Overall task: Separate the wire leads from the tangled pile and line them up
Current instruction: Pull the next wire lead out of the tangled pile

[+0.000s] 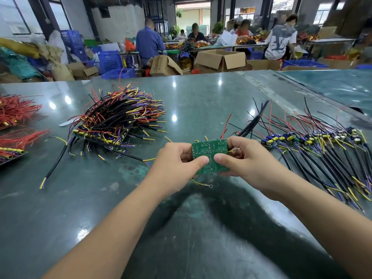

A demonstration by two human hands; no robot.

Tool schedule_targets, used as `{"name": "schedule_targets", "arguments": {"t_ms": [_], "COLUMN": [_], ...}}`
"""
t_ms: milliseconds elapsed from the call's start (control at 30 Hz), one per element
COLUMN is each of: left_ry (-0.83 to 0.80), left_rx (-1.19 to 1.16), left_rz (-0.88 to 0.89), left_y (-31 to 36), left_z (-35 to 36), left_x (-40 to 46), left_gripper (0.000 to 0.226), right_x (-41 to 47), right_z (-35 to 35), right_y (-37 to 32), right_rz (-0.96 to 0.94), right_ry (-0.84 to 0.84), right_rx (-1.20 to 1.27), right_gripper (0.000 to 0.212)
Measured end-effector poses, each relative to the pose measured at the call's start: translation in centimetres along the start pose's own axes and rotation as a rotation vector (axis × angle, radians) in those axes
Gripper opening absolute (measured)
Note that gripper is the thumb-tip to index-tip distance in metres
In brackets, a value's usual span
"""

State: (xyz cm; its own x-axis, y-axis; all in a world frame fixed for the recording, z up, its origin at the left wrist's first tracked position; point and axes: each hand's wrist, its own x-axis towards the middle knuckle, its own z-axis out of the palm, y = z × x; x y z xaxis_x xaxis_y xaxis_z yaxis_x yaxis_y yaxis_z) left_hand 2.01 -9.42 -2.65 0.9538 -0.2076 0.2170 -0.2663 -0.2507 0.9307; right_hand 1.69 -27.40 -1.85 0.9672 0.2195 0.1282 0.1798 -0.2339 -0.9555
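Above the bench's near middle, you hold a green circuit board [209,156] between both hands, solder side facing you. Your left hand [177,160] has its grip pinching the board's left edge, thumb pressed on the face; your right hand [241,160] has its grip pinching the right edge likewise. Black, red and yellow leads [251,121] trail from the board's far side. Toward the bench's left far side lies the tangled pile [118,119] of black, red, yellow and purple wires. Along the right edge, separated leads [322,150] lie lined up side by side. At the left edge rest bundles of red wires [16,109]. The bench [181,228] is glossy dark green.
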Motion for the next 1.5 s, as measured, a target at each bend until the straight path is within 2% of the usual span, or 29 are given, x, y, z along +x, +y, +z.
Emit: {"name": "schedule_targets", "arguments": {"t_ms": [133,467,600,833,1033,1300,1500], "left_ry": [-0.003,-0.030,-0.040,-0.011,0.013,0.081,0.171], "left_rx": [-0.066,-0.120,-0.134,-0.143,-0.141,-0.086,0.024], "left_rz": [0.000,0.001,-0.034,-0.045,-0.053,-0.062,-0.103], "left_y": [0.3,0.3,0.1,0.0,-0.1,0.1,0.0], "left_z": [-0.2,-0.6,-0.7,-0.4,-0.2,0.1,0.5], "left_x": [0.0,-0.2,-0.2,-0.2,0.0,0.0,0.4], "left_gripper": [0.012,0.018,0.015,0.016,0.015,0.013,0.011], "right_x": [0.1,0.0,-0.2,-0.2,0.0,0.0,0.2], "right_z": [-0.1,-0.2,-0.3,0.0,0.6,1.7,2.0], "right_y": [0.1,0.0,0.3,0.3,0.5,0.5,0.3], "right_rz": [-0.036,0.021,0.005,-0.002,0.037,0.012,0.000], "right_ry": [0.006,-0.107,-0.132,-0.104,-0.012,0.175,0.249], "right_rx": [0.005,0.239,0.193,0.160,0.145,-0.091,-0.272], "right_gripper": [0.007,0.015,0.024,0.027,0.018,0.014,0.009]}}
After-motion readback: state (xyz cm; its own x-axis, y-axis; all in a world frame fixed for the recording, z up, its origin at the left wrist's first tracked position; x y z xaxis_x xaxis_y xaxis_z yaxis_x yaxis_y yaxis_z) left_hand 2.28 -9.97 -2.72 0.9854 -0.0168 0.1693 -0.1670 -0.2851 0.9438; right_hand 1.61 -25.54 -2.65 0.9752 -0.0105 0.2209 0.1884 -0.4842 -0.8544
